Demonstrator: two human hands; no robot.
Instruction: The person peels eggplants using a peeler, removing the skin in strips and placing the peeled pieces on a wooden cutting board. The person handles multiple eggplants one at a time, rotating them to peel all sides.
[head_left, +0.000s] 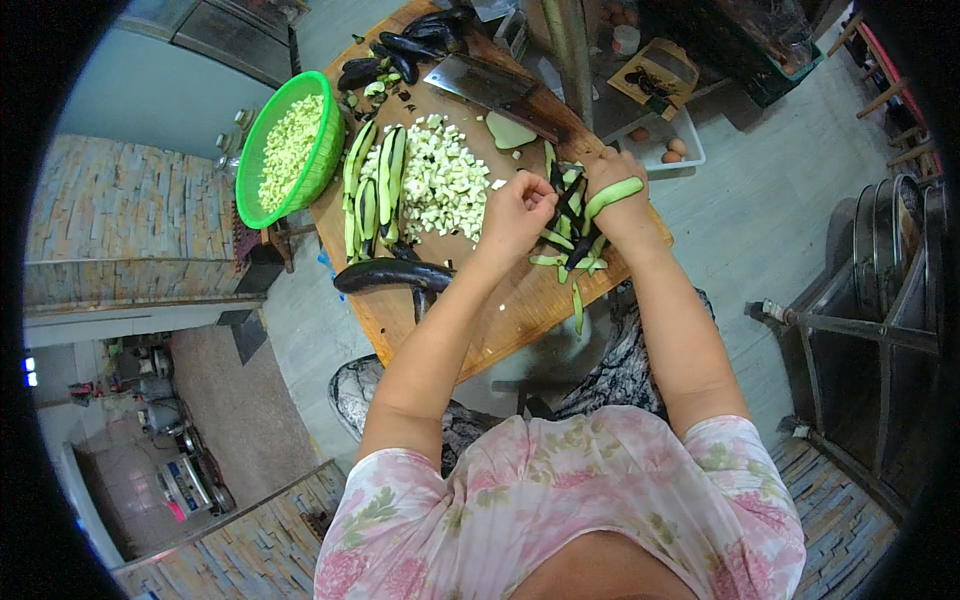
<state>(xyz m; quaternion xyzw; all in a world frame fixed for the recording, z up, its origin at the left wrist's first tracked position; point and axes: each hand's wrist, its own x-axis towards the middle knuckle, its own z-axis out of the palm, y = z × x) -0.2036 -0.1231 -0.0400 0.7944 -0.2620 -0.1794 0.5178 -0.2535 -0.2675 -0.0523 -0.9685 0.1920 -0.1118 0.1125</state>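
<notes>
My left hand is over the wooden table with its fingers curled; whether they pinch anything is hidden. Beside it, my right hand is at a heap of dark and pale green eggplant peels, its fingertips out of sight. One pale green peel strip lies across the back of that hand near the wrist. White diced eggplant is piled left of my left hand. Partly peeled, striped eggplants lie beside the dice. A dark whole eggplant rests nearer me, over another.
A cleaver lies near the table's far right edge, by a pale green flat piece. Dark eggplants and trimmings are at the far end. A green basket of diced pieces stands left. Eggs sit in a white tray.
</notes>
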